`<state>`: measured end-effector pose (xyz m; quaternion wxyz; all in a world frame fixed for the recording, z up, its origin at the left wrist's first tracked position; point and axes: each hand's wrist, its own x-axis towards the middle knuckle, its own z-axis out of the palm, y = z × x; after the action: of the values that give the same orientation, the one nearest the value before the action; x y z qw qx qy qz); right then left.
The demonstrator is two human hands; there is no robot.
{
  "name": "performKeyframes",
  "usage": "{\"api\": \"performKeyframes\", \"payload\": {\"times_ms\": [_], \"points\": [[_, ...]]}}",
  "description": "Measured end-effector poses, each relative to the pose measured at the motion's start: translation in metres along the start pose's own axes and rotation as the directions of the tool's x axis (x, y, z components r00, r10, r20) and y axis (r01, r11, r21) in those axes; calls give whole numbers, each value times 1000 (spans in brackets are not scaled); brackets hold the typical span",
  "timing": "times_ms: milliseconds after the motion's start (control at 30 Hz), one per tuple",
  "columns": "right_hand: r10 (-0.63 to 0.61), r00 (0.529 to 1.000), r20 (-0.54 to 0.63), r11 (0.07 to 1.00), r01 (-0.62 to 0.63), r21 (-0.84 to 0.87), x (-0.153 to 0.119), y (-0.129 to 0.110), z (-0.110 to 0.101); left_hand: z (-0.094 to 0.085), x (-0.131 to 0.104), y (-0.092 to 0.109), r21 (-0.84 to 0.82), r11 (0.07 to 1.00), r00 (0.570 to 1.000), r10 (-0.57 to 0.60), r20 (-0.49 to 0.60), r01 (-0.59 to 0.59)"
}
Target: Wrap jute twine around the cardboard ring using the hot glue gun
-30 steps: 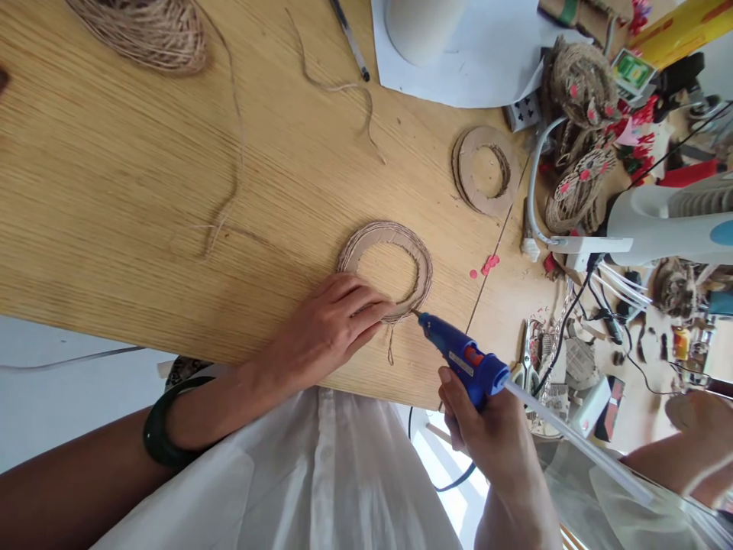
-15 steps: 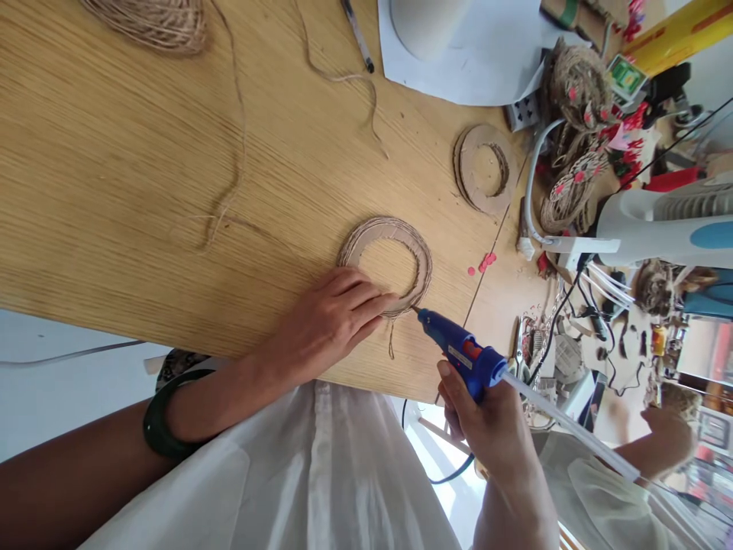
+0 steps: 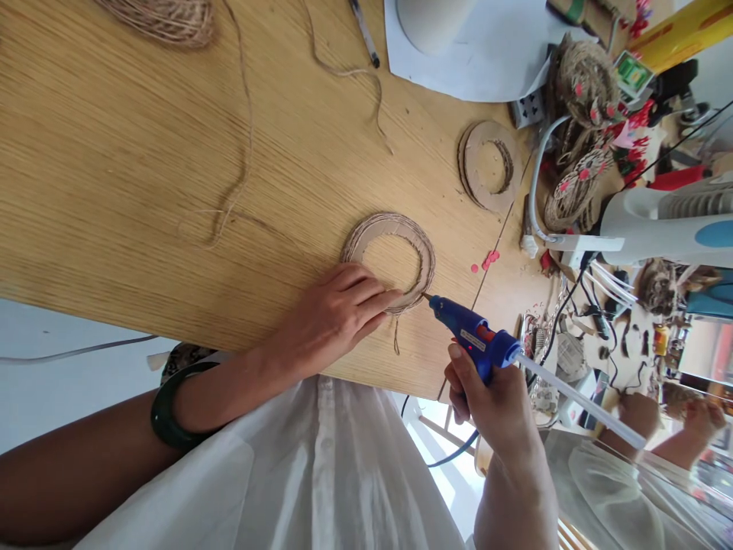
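At the upper left of the frame a ball of jute twine (image 3: 166, 17) lies on the wooden table (image 3: 114, 153), and a loose strand of twine (image 3: 243, 137) runs down from it and curls across the boards toward the middle. Lower left, a dark green bangle (image 3: 166, 416) circles the wrist of the left arm, which reaches up over a white garment (image 3: 321, 473). The left hand (image 3: 335, 313) lies flat with its fingers (image 3: 372, 294) pressed down on the near edge of a cardboard ring (image 3: 389, 260) partly wrapped in twine, just below the middle of the frame; a short tail of twine hangs from the ring toward the table edge. Just right of that, the tip of a blue glue gun (image 3: 473, 340) touches the ring's lower right rim, beside the left fingertips. The right hand (image 3: 492, 405) is closed around the gun's grip, a clear glue stick (image 3: 584, 405) jutting from the back toward the lower right. Above, right of centre, a second cardboard ring (image 3: 489, 164) lies on the table, well apart from the first, with white paper (image 3: 486, 61) at the top and a pen (image 3: 364, 32) beside it. Small red bits (image 3: 486, 262) lie between the rings. At the far right sit twine-wrapped craft pieces (image 3: 581, 76) and a white appliance (image 3: 664, 221).
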<state>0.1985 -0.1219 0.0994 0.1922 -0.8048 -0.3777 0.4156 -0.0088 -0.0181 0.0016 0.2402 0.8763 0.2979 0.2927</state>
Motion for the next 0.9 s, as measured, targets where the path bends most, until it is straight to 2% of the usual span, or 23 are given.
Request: {"api": "performKeyframes", "payload": {"times_ms": [133,333,633,900], "points": [[75,997,32,997,-75,10,-5,-2,1,0,0,0,-7,1000,1000,7,1,-7],[50,999,-12,986,-47,163,-2,-2,2,-2,0,1,4,1000,1000,-3,27,3],[50,997,54,976,-60,208,6,6,2,-1,0,0,13,1000,1000,-1,22,1],[55,997,58,974,-67,217,2,8,2,-1,0,1,20,1000,1000,5,3,-5]]}}
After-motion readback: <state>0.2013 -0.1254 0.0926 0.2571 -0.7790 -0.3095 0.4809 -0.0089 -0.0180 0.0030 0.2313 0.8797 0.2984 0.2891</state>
